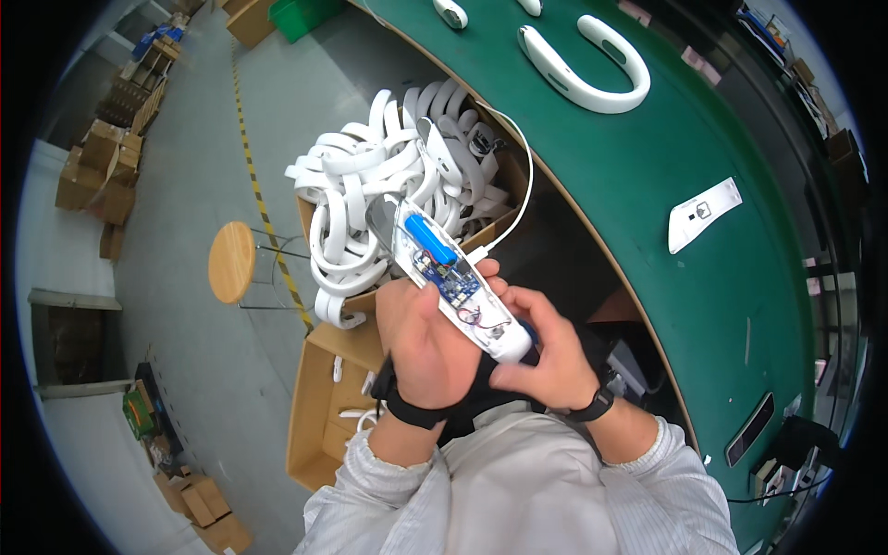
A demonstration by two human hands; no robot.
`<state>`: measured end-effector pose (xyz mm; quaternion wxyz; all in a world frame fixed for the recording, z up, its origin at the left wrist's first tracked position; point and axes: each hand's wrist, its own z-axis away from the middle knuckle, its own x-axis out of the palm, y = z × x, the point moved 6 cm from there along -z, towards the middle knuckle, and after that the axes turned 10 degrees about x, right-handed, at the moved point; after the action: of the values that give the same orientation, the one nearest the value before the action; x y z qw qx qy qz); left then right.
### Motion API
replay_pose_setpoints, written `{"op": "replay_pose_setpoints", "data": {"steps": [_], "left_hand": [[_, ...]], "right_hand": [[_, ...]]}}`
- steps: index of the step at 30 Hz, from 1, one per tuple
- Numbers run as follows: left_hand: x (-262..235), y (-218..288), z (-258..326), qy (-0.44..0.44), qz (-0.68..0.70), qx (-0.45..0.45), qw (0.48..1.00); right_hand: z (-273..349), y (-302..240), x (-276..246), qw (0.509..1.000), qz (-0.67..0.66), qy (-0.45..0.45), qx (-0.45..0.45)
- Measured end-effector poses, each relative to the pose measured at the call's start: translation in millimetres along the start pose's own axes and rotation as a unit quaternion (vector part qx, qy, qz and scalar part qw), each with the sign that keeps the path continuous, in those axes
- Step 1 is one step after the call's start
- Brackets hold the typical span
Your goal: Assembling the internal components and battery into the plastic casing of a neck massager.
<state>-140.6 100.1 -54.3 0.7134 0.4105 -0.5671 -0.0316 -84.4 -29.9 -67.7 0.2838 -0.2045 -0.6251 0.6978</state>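
An opened white neck-worn device [504,340] is held in front of me, its inside facing up. In its shell lie a blue cylindrical battery [430,239], a blue circuit board [455,280] and thin wires. My left hand [428,356] cradles the device from the left, thumb along its edge. Around its lower end, on the right, my right hand [557,359] curls its fingers and thumb. A white cable [530,171] runs from the table edge to a plug [476,255] at the device's side. The hands hide the device's underside.
Many white curved devices [347,162] fill a cardboard box on the left; another carton [319,407] stands below it. The green table [638,176] carries a white U-shaped device [601,97], a white cover piece [703,215] and a phone [750,429]. A round stool [231,262] stands farther left.
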Motion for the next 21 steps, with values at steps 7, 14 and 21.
{"op": "replay_pose_setpoints", "data": {"steps": [7,14,21], "left_hand": [[26,-6,8,-0.088,-0.020,0.021,0.996],[23,-5,9,-0.083,-0.025,0.043,0.995],[31,-6,2,-0.063,-0.083,0.094,0.990]], "right_hand": [[11,1,-23,0.977,0.126,0.165,-0.037],[10,-10,-38,0.988,0.081,0.132,-0.022],[7,-2,-33,0.996,-0.005,0.092,0.001]]}}
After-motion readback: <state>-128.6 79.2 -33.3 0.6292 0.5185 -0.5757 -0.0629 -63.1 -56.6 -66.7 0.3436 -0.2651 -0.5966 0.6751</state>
